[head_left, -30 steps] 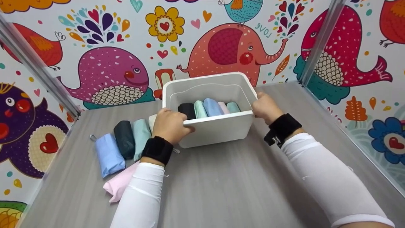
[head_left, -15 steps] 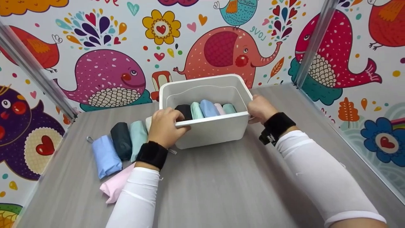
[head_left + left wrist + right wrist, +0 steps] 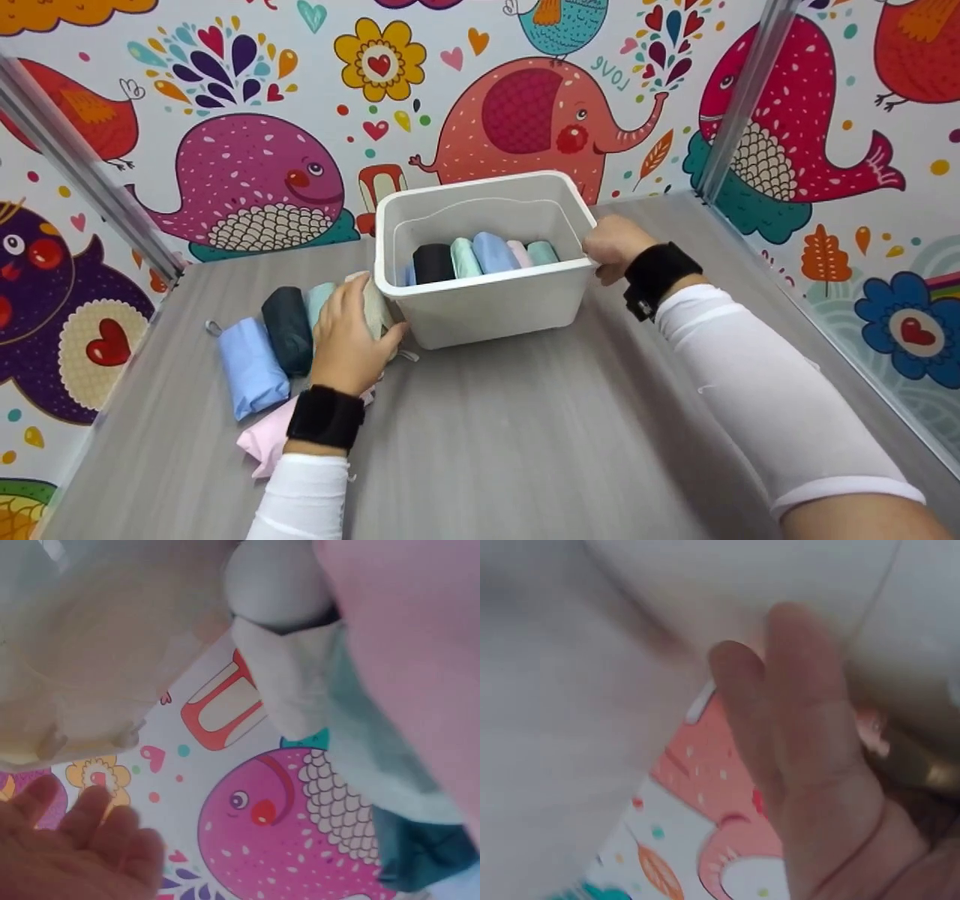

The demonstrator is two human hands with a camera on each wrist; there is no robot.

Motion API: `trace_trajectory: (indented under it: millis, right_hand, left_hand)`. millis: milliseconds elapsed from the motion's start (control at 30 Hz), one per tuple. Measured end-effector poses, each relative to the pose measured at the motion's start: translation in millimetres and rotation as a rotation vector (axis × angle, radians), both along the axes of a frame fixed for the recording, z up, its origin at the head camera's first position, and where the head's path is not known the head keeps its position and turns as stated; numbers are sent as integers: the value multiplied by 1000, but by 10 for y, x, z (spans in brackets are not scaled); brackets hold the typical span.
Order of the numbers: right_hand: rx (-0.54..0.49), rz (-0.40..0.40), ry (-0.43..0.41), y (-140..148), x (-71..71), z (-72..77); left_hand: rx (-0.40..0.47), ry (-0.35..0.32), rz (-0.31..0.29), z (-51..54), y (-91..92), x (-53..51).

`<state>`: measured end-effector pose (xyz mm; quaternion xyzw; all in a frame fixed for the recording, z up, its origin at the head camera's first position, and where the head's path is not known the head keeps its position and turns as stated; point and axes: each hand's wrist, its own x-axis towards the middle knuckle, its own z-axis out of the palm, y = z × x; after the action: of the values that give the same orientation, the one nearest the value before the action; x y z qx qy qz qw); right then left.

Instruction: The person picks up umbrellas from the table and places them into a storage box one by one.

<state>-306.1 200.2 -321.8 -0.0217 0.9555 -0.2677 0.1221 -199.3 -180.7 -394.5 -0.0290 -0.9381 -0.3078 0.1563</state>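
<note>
Hands split the work: the left hand (image 3: 347, 341), fingers loosely extended and thumb spread away, grips nothing, just beside a cream bundle (image 3: 375, 307); whether it touches is unclear. The right hand (image 3: 621, 241) is curled over the right rim of a white bin (image 3: 487, 307), which stands toward the far side of the counter (image 3: 510, 435). Black, mint, blue, pink and teal bundles sit inside it. Left of the bin lie more bundles: cream, teal, dark green (image 3: 287, 330), blue (image 3: 253, 367) and, nearer, pink (image 3: 268, 439).

Placing the bin seems the step in hand, judging by the grip on its rim; next probably calls for releasing the right side without tipping it.

No brand or label is readable on bin or bundles. Mirrored lettering (image 3: 610, 73) on the far wall (image 3: 450, 30) reads "LOVE" backwards.
</note>
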Motion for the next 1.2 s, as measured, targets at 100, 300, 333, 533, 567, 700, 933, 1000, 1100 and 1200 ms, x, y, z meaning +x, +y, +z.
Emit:
trace_trajectory:
  millis: [100,300,333,533,567,700,933,1000,1100,1200]
  right_hand:
    - [-99,-75,-19,-42,-50,28]
    - [-206,-118,4,-82,-95,-7]
    - [-191,-121,11,-76,-96,-8]
    - [-158,-125,13,-76,-109,-5]
    - [-160,-122,10,-89,-113,-9]
    - [-184,-128,-8,-149,-130,-51]
    - [-210,-125,-7,-181,-123,-73]
    - [-218,-125,-1,-174,-117,-71]
    - [-209,-123,5,-155,-108,-59]
    - [-187,-124,8,-135,-106,-49]
  left_hand:
    - [-45,-99,39,-72,-42,110]
    - [-170,-172,79,-143,-105,246]
    - [-193,-179,80,-145,-119,261]
    - [-276,-275,101,-185,-262,324]
    - [-281,-293,105,-198,-289,331]
    - [-304,-345,98,-277,-390,340]
    - [-337,-367,79,-390,-422,330]
    - [-345,-354,76,-402,-411,327]
    - [-356,-333,64,-409,-385,317]
    - [-368,-325,52,-415,-362,304]
